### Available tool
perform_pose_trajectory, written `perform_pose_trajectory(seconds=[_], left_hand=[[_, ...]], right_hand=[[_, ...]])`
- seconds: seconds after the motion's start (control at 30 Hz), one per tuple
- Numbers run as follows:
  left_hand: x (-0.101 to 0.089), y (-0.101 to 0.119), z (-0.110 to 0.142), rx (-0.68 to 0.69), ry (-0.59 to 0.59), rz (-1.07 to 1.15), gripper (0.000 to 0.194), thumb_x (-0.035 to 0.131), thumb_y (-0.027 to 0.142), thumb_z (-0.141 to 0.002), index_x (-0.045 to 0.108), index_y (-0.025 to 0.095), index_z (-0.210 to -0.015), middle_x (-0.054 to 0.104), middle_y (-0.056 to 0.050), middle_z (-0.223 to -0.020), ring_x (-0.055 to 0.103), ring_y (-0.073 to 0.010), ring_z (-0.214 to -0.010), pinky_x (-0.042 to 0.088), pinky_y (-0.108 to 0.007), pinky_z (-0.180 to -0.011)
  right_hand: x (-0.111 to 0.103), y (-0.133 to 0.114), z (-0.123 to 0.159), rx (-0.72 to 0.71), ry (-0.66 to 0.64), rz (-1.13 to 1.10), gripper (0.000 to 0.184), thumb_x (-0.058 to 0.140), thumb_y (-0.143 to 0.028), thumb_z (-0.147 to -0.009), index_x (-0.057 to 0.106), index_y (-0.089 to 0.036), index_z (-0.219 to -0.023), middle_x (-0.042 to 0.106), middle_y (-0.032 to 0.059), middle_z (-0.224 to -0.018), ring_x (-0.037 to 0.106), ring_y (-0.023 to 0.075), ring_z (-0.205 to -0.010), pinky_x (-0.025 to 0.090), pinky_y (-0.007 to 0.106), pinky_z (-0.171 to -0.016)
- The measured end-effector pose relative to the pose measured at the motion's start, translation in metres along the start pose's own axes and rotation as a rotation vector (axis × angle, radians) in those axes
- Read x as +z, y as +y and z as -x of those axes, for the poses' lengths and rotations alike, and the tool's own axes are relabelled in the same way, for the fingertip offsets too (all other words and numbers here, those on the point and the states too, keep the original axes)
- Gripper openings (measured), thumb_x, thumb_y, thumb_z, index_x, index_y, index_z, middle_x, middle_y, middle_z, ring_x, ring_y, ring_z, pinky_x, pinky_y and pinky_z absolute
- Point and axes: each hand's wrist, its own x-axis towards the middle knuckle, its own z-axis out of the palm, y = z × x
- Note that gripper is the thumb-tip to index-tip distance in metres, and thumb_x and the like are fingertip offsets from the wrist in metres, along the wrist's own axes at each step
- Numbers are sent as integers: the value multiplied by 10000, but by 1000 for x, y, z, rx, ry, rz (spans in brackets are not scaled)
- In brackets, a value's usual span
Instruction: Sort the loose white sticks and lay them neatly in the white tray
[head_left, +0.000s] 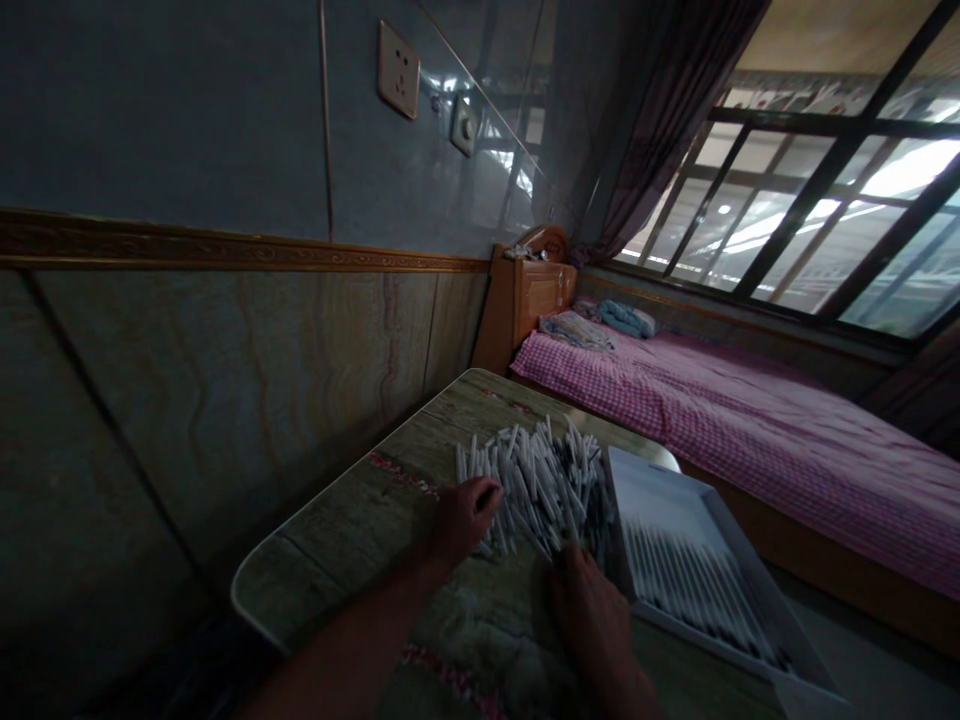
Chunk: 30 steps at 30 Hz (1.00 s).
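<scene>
A loose pile of slim white pen-like sticks (536, 480), some with dark ends, lies on the table (330, 540). At the pile's near left edge is my left hand (463, 518), its fingers curled toward the thumb; whatever they may hold is hidden. My right hand (592, 605) reaches the near right edge of the pile, fingers bent down and together over the stick ends. Its fingertips are dim, so I cannot make out what is between them. Right of that hand sits a shallow white box (739, 530) with similar sticks laid side by side in a row.
Beyond the table stands a bed (712, 400) with a pink checked cover and a wooden headboard (544, 285). A tiled wall (315, 350) runs along the left, with a socket (398, 70) above. Windows (810, 200) and a dark curtain (675, 110) are at the back right.
</scene>
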Motion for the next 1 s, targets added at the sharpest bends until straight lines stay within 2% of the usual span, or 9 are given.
perform_pose_trajectory(seconds=[0.17, 0.3, 0.43, 0.57, 0.63, 0.7, 0.87, 0.93, 1.0], left_hand=[[-1, 7, 7, 89, -134, -76, 348, 442, 361, -886, 597, 180, -633, 588, 16, -603, 528, -109, -583, 357, -225, -594], [1, 16, 14, 134, -262, -19, 303, 487, 410, -866, 656, 191, -742, 658, -2, -700, 576, -124, -645, 374, -232, -624], [12, 19, 17, 47, -299, 91, 256, 572, 429, -798, 666, 191, -800, 669, -4, -730, 580, -139, -659, 397, -234, -622], [22, 18, 16, -96, -218, 334, 238, 517, 397, -824, 606, 183, -773, 625, 10, -677, 571, -138, -650, 428, -229, -617], [21, 19, 14, -140, -104, 424, 238, 452, 383, -862, 577, 194, -790, 639, 1, -720, 592, -147, -696, 452, -242, -668], [16, 19, 11, -147, 19, 436, 239, 402, 373, -893, 562, 205, -837, 655, -10, -766, 616, -159, -753, 465, -262, -730], [-2, 10, 2, 25, 130, 146, 200, 445, 336, -892, 598, 213, -931, 671, -39, -872, 628, -189, -859, 472, -306, -799], [-4, 6, 0, 88, 153, -7, 174, 463, 285, -884, 614, 215, -936, 663, -52, -917, 611, -198, -914, 464, -320, -833], [-4, 4, -1, 95, 133, -140, 177, 454, 227, -882, 616, 218, -953, 652, -54, -937, 595, -197, -938, 455, -322, -848]], right_hand=[[12, 8, 2, -35, 101, -189, 201, 407, -335, -918, 545, -213, -838, 683, 41, -819, 662, 196, -758, 367, 251, -587], [19, 7, 5, -94, 191, -433, 228, 413, -378, -906, 525, -220, -786, 651, 12, -696, 632, 164, -649, 383, 233, -576], [24, -3, 6, -166, 262, -592, 200, 439, -346, -886, 520, -217, -757, 628, 1, -668, 601, 144, -597, 398, 221, -563], [25, -6, 3, -247, 304, -648, 179, 435, -310, -893, 578, -208, -857, 667, 30, -790, 632, 150, -702, 440, 218, -632], [23, -3, 1, -215, 316, -608, 192, 427, -297, -900, 592, -211, -946, 679, 39, -873, 647, 153, -769, 448, 219, -666], [21, 1, -1, -127, 311, -492, 181, 451, -298, -889, 595, -216, -962, 673, 40, -912, 651, 159, -775, 435, 222, -633], [14, 0, -10, -6, 220, -186, 154, 492, -344, -877, 587, -223, -894, 645, 34, -931, 638, 161, -715, 346, 233, -521], [13, -4, -14, 0, 192, -128, 162, 484, -349, -884, 581, -220, -900, 644, 39, -936, 636, 165, -718, 326, 238, -514], [13, -6, -16, -1, 180, -108, 168, 465, -339, -895, 581, -220, -912, 648, 43, -944, 639, 168, -731, 319, 241, -518]])
